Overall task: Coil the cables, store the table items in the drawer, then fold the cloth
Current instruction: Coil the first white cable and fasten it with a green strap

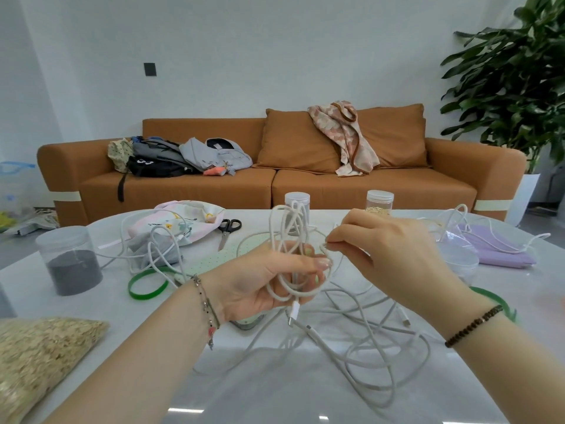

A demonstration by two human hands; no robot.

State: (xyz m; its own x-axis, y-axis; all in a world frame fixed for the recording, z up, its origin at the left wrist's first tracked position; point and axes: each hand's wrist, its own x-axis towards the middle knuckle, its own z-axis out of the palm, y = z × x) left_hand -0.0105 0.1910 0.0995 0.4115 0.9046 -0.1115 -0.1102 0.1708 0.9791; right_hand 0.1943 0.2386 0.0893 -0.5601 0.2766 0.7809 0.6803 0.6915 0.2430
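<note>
A: Now, how is the thin white charging cable [287, 228] held?

B: Several upright loops are gripped in the left hand [260, 280], with the fingers curled round them. One strand is pinched by the right hand [391, 249] just beside, at three o'clock.

A: And the slack?

B: It is seen tangled on the glossy white table [275, 393] at six o'clock. Each new loop should probably be matched in length, and slack drawn gently so that no knot is tightened.

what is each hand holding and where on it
The left hand grips the white cable, gathered into loops, around the loops' lower part. The right hand pinches one strand of it with its fingers, just beside the loops.
</note>
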